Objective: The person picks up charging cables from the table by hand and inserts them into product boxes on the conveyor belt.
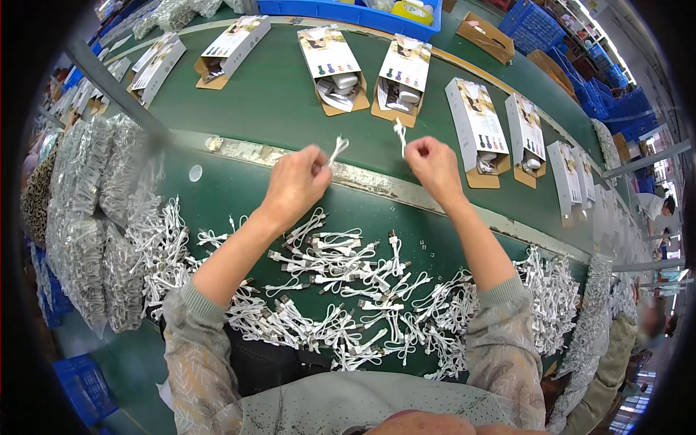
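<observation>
My left hand (299, 181) is closed on a short white cable (338, 148), over the edge strip of the green belt. To its right my right hand (433, 168) pinches another white cable (399, 136), which points up toward an open white box (403, 65). A second open box (333, 61) stands beside that one, with white items visible in its open end. Below both hands a large spread of white cables (341, 250) lies on the green work surface (217, 187).
More open boxes (474, 119) stand to the right and at the far left on the belt (275, 109). Bagged cables (87, 210) are stacked at the left. A blue tray (304, 9) is at the back, and a metal post (109, 83) crosses the upper left.
</observation>
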`<state>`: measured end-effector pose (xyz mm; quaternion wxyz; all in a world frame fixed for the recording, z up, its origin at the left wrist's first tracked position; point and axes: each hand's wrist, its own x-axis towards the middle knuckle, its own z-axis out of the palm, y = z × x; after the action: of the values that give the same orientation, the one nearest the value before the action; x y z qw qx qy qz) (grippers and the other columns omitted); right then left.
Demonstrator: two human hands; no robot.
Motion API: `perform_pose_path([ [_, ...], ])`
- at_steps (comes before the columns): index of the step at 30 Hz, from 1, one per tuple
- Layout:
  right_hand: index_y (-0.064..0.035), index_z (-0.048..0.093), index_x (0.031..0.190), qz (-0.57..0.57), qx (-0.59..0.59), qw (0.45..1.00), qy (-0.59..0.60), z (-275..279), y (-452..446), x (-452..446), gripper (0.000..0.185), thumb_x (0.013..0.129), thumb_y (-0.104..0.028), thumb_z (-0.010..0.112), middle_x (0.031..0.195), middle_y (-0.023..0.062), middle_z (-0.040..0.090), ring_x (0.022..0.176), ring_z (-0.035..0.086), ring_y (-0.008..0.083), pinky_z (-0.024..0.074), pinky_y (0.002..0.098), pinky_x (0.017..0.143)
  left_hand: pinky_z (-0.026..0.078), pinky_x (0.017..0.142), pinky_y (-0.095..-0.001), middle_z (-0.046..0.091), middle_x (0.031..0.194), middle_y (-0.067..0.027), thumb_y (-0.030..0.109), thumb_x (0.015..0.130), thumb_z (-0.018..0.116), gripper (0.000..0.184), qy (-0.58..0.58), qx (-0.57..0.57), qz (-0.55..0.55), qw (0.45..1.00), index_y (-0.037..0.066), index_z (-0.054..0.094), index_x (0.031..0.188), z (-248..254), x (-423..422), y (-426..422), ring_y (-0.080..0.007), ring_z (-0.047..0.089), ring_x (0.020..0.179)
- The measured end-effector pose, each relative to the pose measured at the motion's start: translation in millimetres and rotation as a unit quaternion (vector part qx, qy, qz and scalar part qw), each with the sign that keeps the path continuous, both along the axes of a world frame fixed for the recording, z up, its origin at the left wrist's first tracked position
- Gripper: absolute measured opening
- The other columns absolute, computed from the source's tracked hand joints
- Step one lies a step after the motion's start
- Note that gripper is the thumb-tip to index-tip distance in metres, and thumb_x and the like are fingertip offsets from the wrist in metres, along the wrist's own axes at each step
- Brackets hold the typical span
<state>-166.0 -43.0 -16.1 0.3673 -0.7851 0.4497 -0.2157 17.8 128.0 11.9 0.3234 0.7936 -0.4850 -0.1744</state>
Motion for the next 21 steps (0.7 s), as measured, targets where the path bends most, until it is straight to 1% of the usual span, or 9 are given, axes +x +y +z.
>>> perform_pose_path([
  [3, 0.0018, 0.067, 0.079, -0.007, -0.160, 0.986, 0.050, -11, -31, 22, 0.021, 0.079, -0.017, 0.057, 0.081, 0.0213, 0.067, 0.074, 0.066, 0.0367, 0.0518, 0.0425, 0.071, 0.050, 0.067, -0.0394, 0.065, 0.072, -0.0162, 0.014, 0.080, 0.062, 0.017, -0.087, -0.041, 0.027, 0.995, -0.001, 0.062, 0.086, -18, 6, -46, -0.0309, 0.065, 0.071],
  [6, 0.0026, 0.066, 0.077, -0.030, -0.243, 0.961, 0.126, -32, -62, 40, 0.020, 0.078, -0.015, 0.058, 0.080, 0.0221, 0.067, 0.075, 0.066, 0.0371, 0.0530, 0.0438, 0.073, 0.049, 0.070, -0.0449, 0.066, 0.076, -0.0188, 0.015, 0.080, 0.060, 0.017, -0.134, -0.065, 0.040, 0.988, 0.000, 0.061, 0.086, -33, 4, -87, -0.0374, 0.064, 0.076],
  [12, 0.0009, 0.067, 0.078, -0.051, -0.291, 0.938, 0.183, -46, -103, 55, 0.021, 0.081, -0.018, 0.059, 0.081, 0.0221, 0.067, 0.078, 0.067, 0.0375, 0.0540, 0.0442, 0.073, 0.048, 0.077, -0.0492, 0.066, 0.081, -0.0211, 0.014, 0.080, 0.060, 0.018, -0.159, -0.018, 0.073, 0.984, 0.000, 0.061, 0.090, -53, -10, -155, -0.0413, 0.063, 0.082],
  [14, 0.0006, 0.068, 0.082, -0.048, -0.269, 0.944, 0.185, -53, -109, 52, 0.023, 0.084, -0.020, 0.058, 0.085, 0.0229, 0.067, 0.080, 0.067, 0.0382, 0.0537, 0.0447, 0.074, 0.048, 0.079, -0.0492, 0.065, 0.085, -0.0225, 0.013, 0.080, 0.060, 0.020, -0.114, -0.039, 0.085, 0.989, -0.001, 0.061, 0.095, -62, -7, -166, -0.0422, 0.062, 0.085],
  [15, 0.0011, 0.065, 0.081, -0.057, -0.293, 0.940, 0.165, -56, -108, 49, 0.024, 0.086, -0.020, 0.056, 0.083, 0.0222, 0.066, 0.081, 0.066, 0.0378, 0.0533, 0.0448, 0.073, 0.048, 0.080, -0.0492, 0.065, 0.087, -0.0232, 0.012, 0.080, 0.061, 0.022, -0.091, -0.049, 0.091, 0.990, -0.001, 0.061, 0.097, -62, -10, -164, -0.0427, 0.062, 0.087],
  [16, 0.0011, 0.063, 0.079, -0.042, -0.327, 0.932, 0.153, -60, -105, 42, 0.021, 0.086, -0.017, 0.055, 0.083, 0.0216, 0.065, 0.080, 0.066, 0.0374, 0.0530, 0.0450, 0.072, 0.047, 0.083, -0.0481, 0.064, 0.093, -0.0238, 0.009, 0.081, 0.059, 0.027, -0.052, -0.064, 0.068, 0.994, -0.002, 0.060, 0.105, -60, -14, -161, -0.0425, 0.061, 0.091],
  [18, 0.0006, 0.058, 0.074, 0.026, -0.383, 0.916, 0.119, -50, -87, 24, 0.014, 0.084, -0.008, 0.055, 0.083, 0.0206, 0.063, 0.077, 0.064, 0.0366, 0.0519, 0.0449, 0.070, 0.047, 0.084, -0.0470, 0.064, 0.094, -0.0225, 0.007, 0.082, 0.058, 0.028, -0.074, -0.145, -0.003, 0.987, -0.001, 0.059, 0.108, -67, -20, -148, -0.0419, 0.060, 0.093],
  [19, -0.0001, 0.060, 0.078, 0.084, -0.352, 0.924, 0.119, -39, -71, 12, 0.009, 0.082, -0.007, 0.055, 0.086, 0.0195, 0.063, 0.078, 0.063, 0.0363, 0.0514, 0.0444, 0.071, 0.047, 0.085, -0.0465, 0.064, 0.095, -0.0219, 0.007, 0.082, 0.057, 0.029, -0.085, -0.187, -0.039, 0.978, 0.000, 0.059, 0.110, -69, -22, -141, -0.0416, 0.060, 0.094],
  [21, -0.0023, 0.063, 0.086, 0.220, -0.260, 0.937, 0.082, -18, -36, -11, 0.009, 0.080, -0.005, 0.056, 0.089, 0.0168, 0.063, 0.081, 0.062, 0.0351, 0.0501, 0.0431, 0.074, 0.047, 0.084, -0.0442, 0.064, 0.099, -0.0187, 0.004, 0.082, 0.055, 0.027, -0.062, -0.116, -0.118, 0.984, 0.002, 0.061, 0.108, -54, -28, -109, -0.0394, 0.059, 0.096],
])
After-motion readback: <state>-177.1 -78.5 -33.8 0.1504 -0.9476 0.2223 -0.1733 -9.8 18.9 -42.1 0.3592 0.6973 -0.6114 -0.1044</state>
